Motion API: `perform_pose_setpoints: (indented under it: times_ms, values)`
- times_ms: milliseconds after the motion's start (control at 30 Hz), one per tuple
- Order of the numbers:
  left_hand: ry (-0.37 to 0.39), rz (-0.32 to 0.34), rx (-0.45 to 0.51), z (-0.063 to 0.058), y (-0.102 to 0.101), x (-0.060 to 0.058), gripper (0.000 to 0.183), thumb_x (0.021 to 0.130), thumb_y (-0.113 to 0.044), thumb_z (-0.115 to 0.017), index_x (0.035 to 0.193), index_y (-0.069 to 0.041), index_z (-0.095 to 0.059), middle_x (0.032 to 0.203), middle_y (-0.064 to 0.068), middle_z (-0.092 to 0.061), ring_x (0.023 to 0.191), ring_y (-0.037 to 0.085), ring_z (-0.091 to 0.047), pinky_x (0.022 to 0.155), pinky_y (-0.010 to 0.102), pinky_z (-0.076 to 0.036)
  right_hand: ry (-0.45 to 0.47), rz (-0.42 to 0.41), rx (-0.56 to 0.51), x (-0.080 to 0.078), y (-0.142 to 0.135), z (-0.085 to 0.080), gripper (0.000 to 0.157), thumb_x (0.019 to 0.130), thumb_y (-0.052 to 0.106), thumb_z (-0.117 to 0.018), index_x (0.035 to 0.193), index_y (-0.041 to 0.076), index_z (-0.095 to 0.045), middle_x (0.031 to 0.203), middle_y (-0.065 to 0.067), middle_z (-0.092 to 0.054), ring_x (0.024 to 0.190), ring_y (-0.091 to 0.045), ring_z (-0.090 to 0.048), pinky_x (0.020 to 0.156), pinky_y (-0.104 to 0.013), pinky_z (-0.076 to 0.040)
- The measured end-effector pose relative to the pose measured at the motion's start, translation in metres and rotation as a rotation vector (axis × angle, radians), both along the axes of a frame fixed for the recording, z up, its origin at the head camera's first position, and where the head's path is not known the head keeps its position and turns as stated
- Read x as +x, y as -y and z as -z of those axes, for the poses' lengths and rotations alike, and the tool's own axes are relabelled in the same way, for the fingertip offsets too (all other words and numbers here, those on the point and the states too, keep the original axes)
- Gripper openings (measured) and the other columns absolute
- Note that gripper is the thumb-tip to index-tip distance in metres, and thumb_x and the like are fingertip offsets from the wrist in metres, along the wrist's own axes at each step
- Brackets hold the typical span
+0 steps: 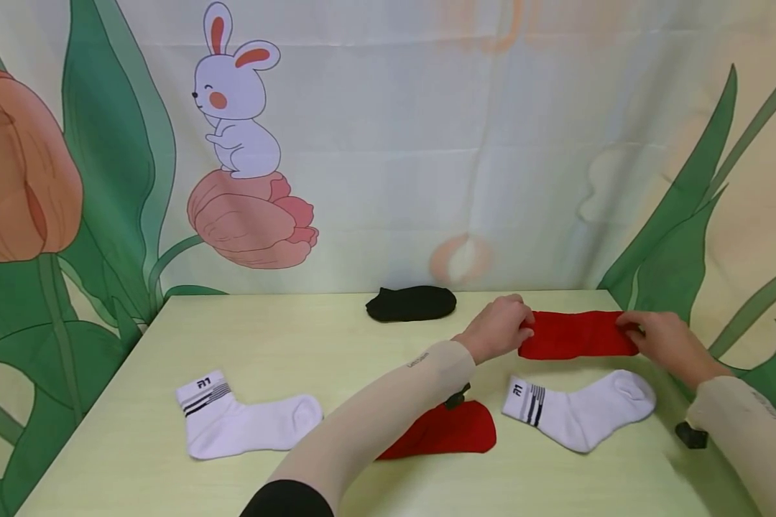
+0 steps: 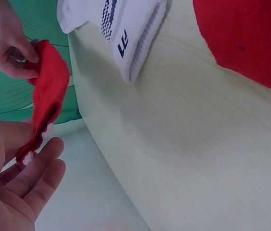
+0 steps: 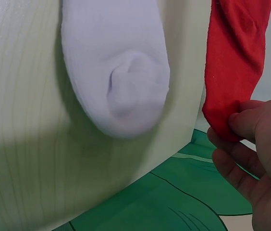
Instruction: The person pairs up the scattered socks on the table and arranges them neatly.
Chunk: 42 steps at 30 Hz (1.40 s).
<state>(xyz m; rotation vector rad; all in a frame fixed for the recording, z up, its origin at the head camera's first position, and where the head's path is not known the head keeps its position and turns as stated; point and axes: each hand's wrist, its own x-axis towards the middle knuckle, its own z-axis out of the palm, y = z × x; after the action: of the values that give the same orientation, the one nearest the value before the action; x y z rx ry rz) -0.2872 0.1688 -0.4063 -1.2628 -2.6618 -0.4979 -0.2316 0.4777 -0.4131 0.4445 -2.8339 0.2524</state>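
Observation:
A red sock [image 1: 578, 334] is stretched level between both hands at the back right of the table. My left hand [image 1: 496, 327] pinches its left end, where the left wrist view shows the open cuff with white bits on the edge. The toe end sits between the thumb and fingers of my right hand [image 3: 270, 144]. Just in front of it lies a white sock [image 1: 582, 413] with black stripes at the cuff. A second red sock [image 1: 462, 434] rests on the table, partly hidden under my left forearm.
Another striped white sock [image 1: 252, 424] lies at the left of the table [image 1: 123, 445]. Near the back edge is a black sock [image 1: 410, 304]. Behind the table hangs a printed curtain [image 1: 388, 158] with a rabbit and tulips.

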Motion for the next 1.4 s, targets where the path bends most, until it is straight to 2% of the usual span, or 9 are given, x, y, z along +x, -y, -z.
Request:
perform_pose_setpoints:
  times_ms: [367, 633, 1000, 1400]
  values:
    - [0.003, 0.001, 0.04, -0.002, 0.004, 0.001, 0.019, 0.094, -0.015, -0.062, 0.108, -0.012, -0.075, 0.098, -0.002, -0.062, 0.092, 0.007, -0.057, 0.078, 0.01, -0.046, -0.009, -0.007, 0.021, 0.0, -0.001, -0.002, 0.025, 0.083, -0.004, -0.068, 0.109, -0.002, -0.069, 0.093, -0.018, -0.07, 0.074, -0.027, -0.062, 0.067, -0.046, -0.055]
    - [0.014, 0.0, 0.057, -0.005, 0.006, 0.002, 0.02, 0.094, -0.015, -0.062, 0.11, -0.011, -0.074, 0.1, -0.002, -0.062, 0.091, 0.007, -0.057, 0.077, 0.008, -0.046, -0.002, 0.005, 0.026, 0.003, 0.0, -0.005, 0.028, 0.084, -0.003, -0.069, 0.112, -0.003, -0.067, 0.095, -0.019, -0.069, 0.075, -0.027, -0.061, 0.067, -0.046, -0.056]
    - [0.03, 0.012, 0.087, -0.003, 0.007, 0.005, 0.019, 0.094, -0.014, -0.064, 0.11, -0.012, -0.074, 0.102, -0.002, -0.062, 0.09, 0.005, -0.056, 0.077, 0.007, -0.046, -0.02, -0.005, 0.033, 0.01, 0.001, -0.007, 0.028, 0.082, -0.004, -0.069, 0.111, -0.005, -0.067, 0.095, -0.02, -0.069, 0.074, -0.027, -0.061, 0.066, -0.046, -0.055]
    - [0.002, 0.029, 0.108, -0.005, 0.013, 0.012, 0.018, 0.093, -0.014, -0.064, 0.108, -0.01, -0.075, 0.102, -0.001, -0.063, 0.089, 0.006, -0.056, 0.076, 0.006, -0.045, -0.035, -0.015, 0.03, 0.016, 0.002, -0.008, 0.027, 0.083, -0.004, -0.068, 0.11, -0.005, -0.067, 0.095, -0.019, -0.069, 0.075, -0.027, -0.062, 0.066, -0.047, -0.055]
